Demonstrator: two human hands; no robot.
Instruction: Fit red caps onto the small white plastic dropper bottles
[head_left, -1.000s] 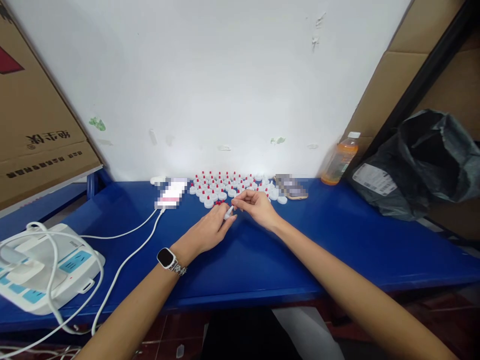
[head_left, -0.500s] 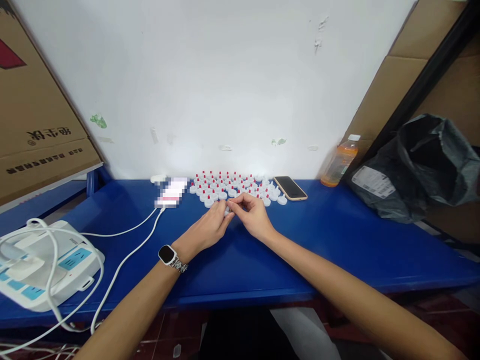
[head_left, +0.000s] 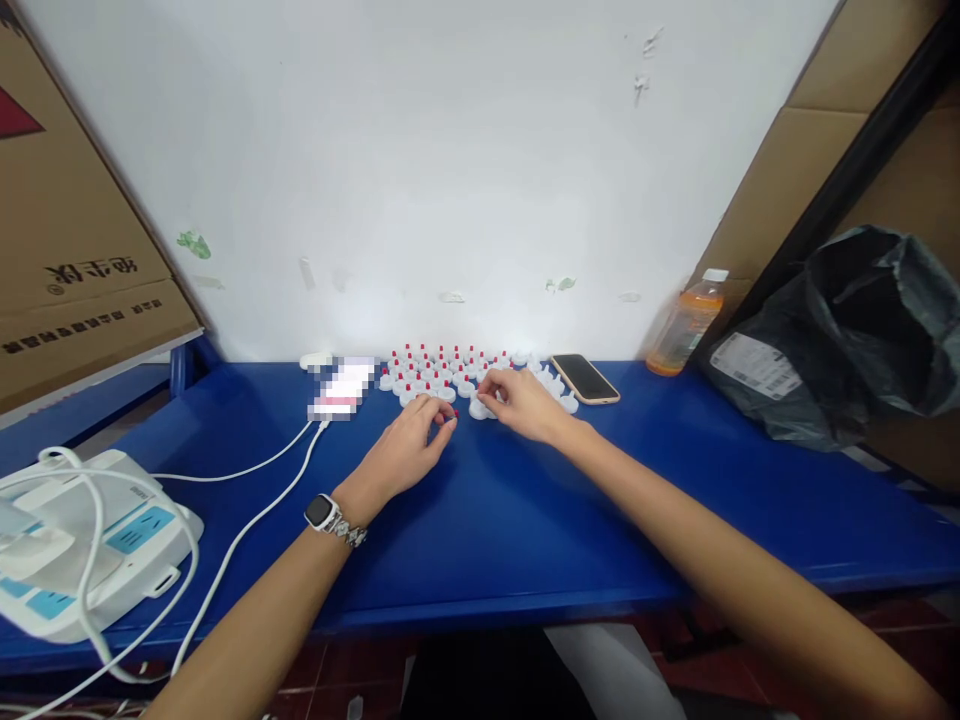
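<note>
My left hand [head_left: 415,443], with a watch [head_left: 321,512] on its wrist, curls its fingers and thumb toward each other. A small red tip [head_left: 455,413] shows at these fingertips; whether a white base sits under it is hidden. To the right, my right hand [head_left: 523,402] pinches at the top of a white nozzle cap [head_left: 478,409] on the table. Behind both hands stand several white caps with red tips [head_left: 427,375] in rows. Plain white nozzle caps [head_left: 568,402] lie past my right hand, partly covered by it.
A phone [head_left: 585,378] lies right of the caps, and an orange drink bottle [head_left: 686,325] leans by the wall. A dark plastic bag [head_left: 817,350] is at the far right. White cables run from a power strip [head_left: 142,530] at the left of the blue table [head_left: 487,540].
My hands were together over a small whitish piece and have parted. The left has drawn back to the left; the right has moved right, onto a white cap.
</note>
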